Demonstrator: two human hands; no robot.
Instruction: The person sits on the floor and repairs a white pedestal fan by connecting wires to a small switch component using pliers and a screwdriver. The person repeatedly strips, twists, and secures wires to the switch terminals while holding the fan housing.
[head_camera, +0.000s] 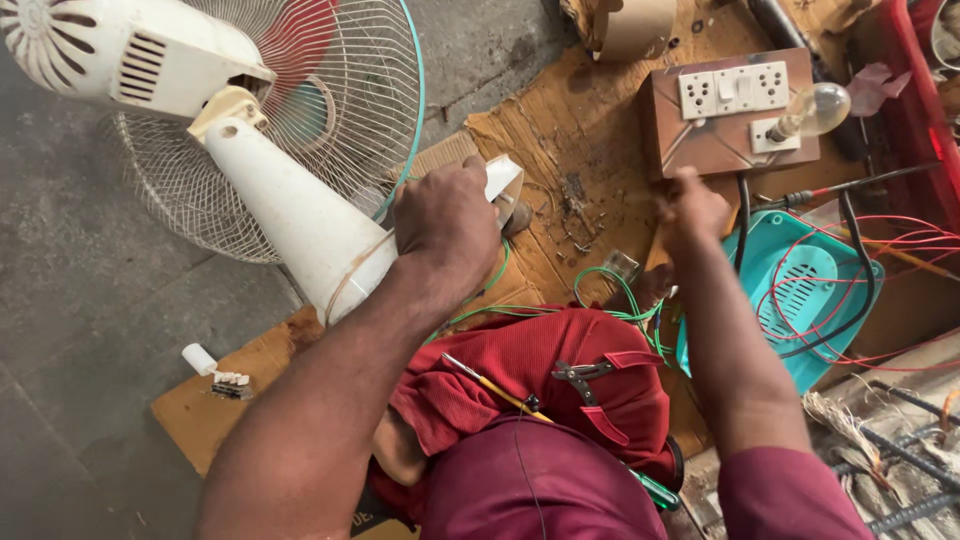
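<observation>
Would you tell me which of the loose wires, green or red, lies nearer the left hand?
The green wire: it emerges just beside the left hand, whereas the red wires loop over the teal cover far right.

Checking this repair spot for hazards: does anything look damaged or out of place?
Yes. The white fan lies tipped over, its neck held by the left hand. Loose green wires and debris litter the cardboard.

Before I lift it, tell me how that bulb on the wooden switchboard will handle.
The bulb looks like thin clear glass, so probably fragile and light. It sits in a holder on the switchboard, so it likely won't roll, and pulling may drag the board.
</observation>
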